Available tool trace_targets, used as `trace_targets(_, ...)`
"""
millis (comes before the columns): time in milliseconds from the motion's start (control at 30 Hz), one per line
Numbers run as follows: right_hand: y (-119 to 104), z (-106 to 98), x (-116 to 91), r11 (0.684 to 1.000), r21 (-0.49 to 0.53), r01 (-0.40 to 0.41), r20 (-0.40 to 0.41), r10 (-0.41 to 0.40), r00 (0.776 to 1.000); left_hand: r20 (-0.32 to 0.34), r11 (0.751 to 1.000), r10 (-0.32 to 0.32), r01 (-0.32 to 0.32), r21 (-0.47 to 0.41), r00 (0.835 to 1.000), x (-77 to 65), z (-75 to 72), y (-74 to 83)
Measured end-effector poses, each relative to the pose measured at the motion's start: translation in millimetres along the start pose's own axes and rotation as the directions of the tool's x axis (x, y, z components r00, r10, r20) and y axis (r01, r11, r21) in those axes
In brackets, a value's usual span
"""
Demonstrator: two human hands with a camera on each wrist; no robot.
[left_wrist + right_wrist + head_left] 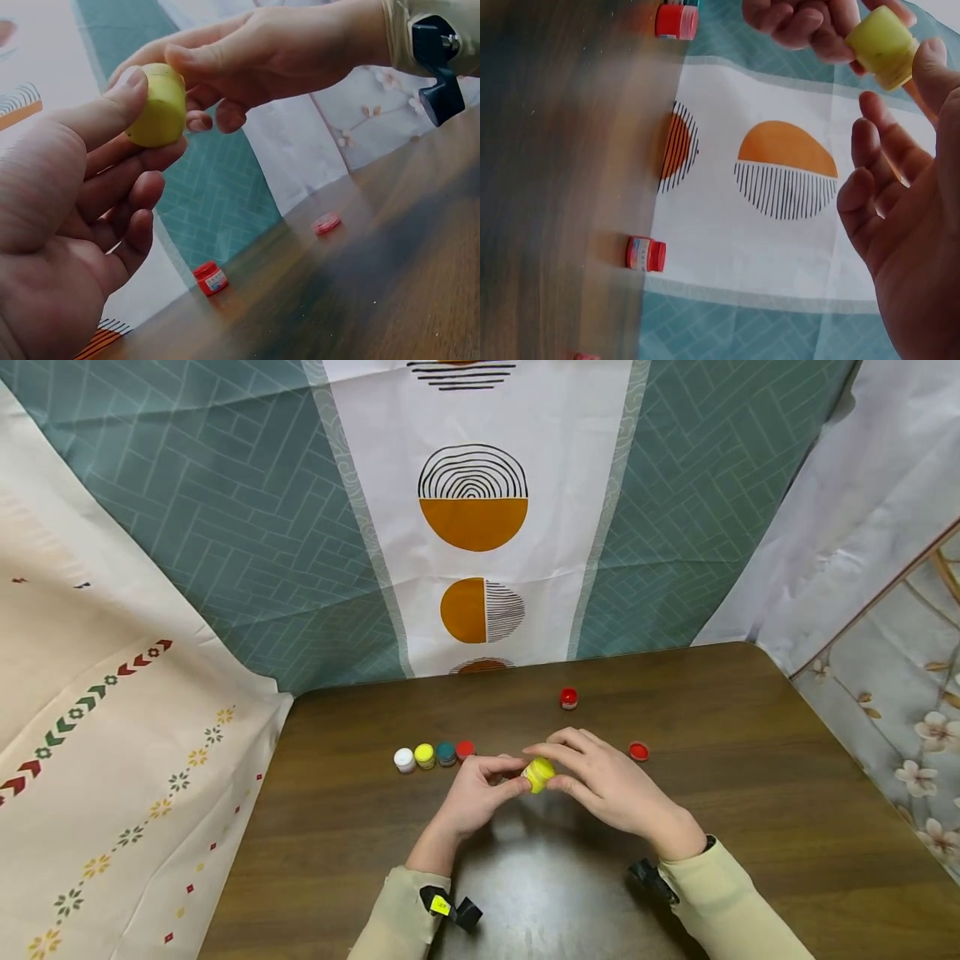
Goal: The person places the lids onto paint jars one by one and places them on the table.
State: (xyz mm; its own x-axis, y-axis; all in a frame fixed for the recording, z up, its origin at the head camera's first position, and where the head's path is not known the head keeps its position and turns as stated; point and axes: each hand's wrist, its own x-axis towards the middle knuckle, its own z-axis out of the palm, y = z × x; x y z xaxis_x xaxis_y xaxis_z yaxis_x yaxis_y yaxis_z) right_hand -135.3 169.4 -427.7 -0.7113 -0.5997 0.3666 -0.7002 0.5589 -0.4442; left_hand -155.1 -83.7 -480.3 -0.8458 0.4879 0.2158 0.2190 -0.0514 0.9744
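Observation:
A small yellow paint jar (538, 774) is held up over the table between both hands, tilted. My left hand (478, 795) pinches its body between thumb and fingers. My right hand (611, 785) has thumb and fingertips at the jar's other end, where the lid sits. In the right wrist view the jar (881, 41) shows a narrower ridged end beside the right thumb. Close to the left hand, a red-topped jar (466, 749) stands at the end of a row. Beyond the right hand is an uncapped red jar (568, 698), and its loose red lid (638, 751) lies to the right.
Left of the red-topped jar stand a teal jar (446, 754), a second yellow jar (425, 756) and a white jar (404, 760). The brown wooden table (337, 860) ends at a patterned curtain (480, 627) behind. Another cloth (172, 827) hangs at the left.

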Motion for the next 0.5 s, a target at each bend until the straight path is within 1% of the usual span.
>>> trace_targets(100,0.8,1.4,-1.4,0.999,-0.025,0.03,-0.025,-0.031,0.999,0.002,1.0,0.005,-0.005,-0.031,1.0,0.1,2.0,0.5)
trace_targets(167,1.0,4.7,-2.1,0.997,-0.057,0.052,-0.064,-0.056,0.996,-0.006,0.999,0.003,-0.003,-0.049,1.0,0.3,4.7,1.6)
trace_targets(233,0.6,9.2,-2.2,0.993,-0.095,0.075,-0.11,-0.085,0.99,-0.028,0.999,0.006,-0.008,-0.054,1.0,0.6,8.0,3.2)
trace_targets(300,0.1,13.8,-1.8,0.988,-0.132,0.079,-0.158,-0.099,0.982,-0.061,0.999,0.025,-0.028,-0.038,0.998,1.1,11.4,4.8)
trace_targets(367,-0.6,17.6,-0.6,0.986,-0.154,0.069,-0.195,-0.099,0.976,-0.106,0.999,0.052,-0.053,-0.001,0.993,1.4,14.2,6.4)
trace_targets(433,-1.5,20.1,1.1,0.985,-0.167,0.042,-0.209,-0.077,0.975,-0.149,0.997,0.074,-0.07,0.036,0.986,1.8,16.2,7.1)
trace_targets(500,-2.3,21.4,2.2,0.985,-0.173,0.011,-0.215,-0.049,0.975,-0.179,0.995,0.084,-0.073,0.069,0.98,2.4,17.7,6.9)
